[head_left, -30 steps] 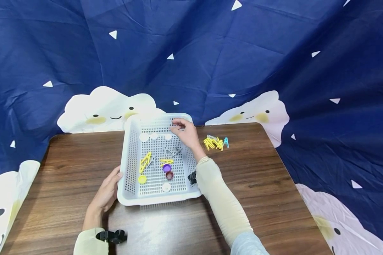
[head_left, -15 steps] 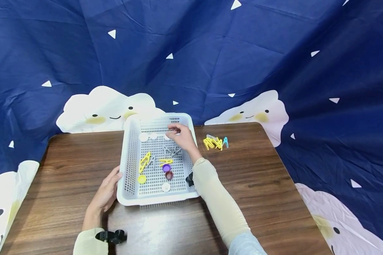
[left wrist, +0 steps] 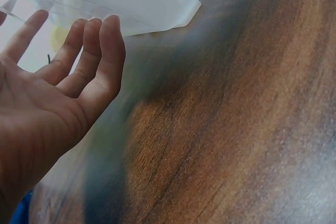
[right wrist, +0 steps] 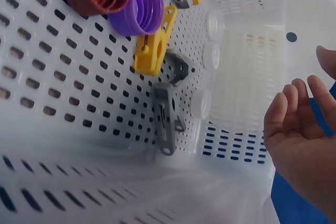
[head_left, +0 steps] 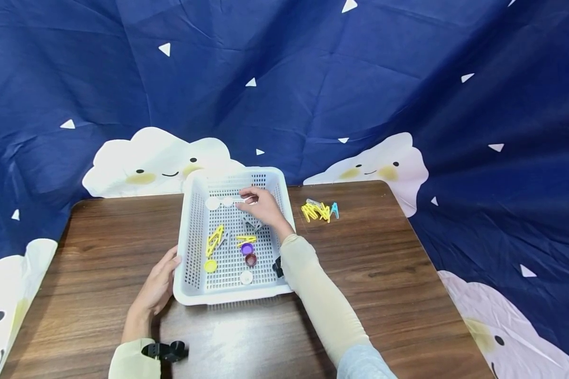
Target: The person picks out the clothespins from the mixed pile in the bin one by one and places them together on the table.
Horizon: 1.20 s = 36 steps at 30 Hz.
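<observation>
A white perforated plastic basket (head_left: 185, 247) sits on the wooden table. My left hand (head_left: 155, 288) touches the outside of its left wall, fingers gently bent in the left wrist view. Over the far part of the basket hovers my right hand (head_left: 262, 206), its fingers loosely curved with nothing between them. White bottle caps (head_left: 213, 203) lie along the far end, one partly behind the right hand. Below that hand are grey clothespins (right wrist: 164, 114). Nearer me lie yellow clothespins (head_left: 215, 241), a purple cap (head_left: 247, 249), a dark red cap (head_left: 251, 259), a yellow cap (head_left: 211, 266) and another white cap.
To the right of the basket, a small pile of yellow clothespins (head_left: 315, 211), with a grey one and a blue clothespin (head_left: 334, 210), lies on the table (head_left: 374, 252). A dark blue curtain (head_left: 284, 79) with cloud prints hangs behind the table.
My right hand has moved left and slightly towards me over the basket, now covering part of a white cap. My left hand stays at the basket's side.
</observation>
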Each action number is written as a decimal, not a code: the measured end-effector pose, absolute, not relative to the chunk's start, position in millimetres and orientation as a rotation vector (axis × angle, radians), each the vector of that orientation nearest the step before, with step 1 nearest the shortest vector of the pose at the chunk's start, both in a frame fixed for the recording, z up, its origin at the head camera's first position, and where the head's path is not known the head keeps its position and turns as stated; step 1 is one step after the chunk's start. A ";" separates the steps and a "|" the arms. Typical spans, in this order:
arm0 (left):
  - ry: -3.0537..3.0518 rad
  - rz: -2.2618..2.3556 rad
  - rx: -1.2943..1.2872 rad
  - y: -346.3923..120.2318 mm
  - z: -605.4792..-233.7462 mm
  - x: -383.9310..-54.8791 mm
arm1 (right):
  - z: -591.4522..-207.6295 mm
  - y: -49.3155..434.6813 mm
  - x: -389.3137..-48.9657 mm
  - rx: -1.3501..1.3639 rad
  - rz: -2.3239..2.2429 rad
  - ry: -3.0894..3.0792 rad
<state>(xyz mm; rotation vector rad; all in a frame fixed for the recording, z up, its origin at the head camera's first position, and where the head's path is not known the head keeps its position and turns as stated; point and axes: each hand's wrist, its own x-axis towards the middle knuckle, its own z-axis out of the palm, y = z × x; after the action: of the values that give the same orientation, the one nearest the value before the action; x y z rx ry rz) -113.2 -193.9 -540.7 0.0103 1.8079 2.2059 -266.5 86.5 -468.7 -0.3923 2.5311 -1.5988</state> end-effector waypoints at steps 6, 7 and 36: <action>1.797 2.217 0.025 -193.1 -541.6 -112.6 | -474.5 79.2 -266.0 -0.401 -1.561 2.500; 1.803 2.216 0.029 -193.8 -541.1 -113.3 | -475.6 76.9 -266.8 -0.402 -1.554 2.496; 1.810 2.225 0.016 -193.2 -543.2 -112.1 | -522.9 41.5 -261.5 -0.292 -1.444 2.339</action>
<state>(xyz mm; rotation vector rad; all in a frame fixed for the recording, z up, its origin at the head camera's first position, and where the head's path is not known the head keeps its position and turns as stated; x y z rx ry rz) -112.1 -193.2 -543.2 0.0162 1.8096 2.2246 -261.5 41.5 -522.9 -0.2919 2.3391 -1.4441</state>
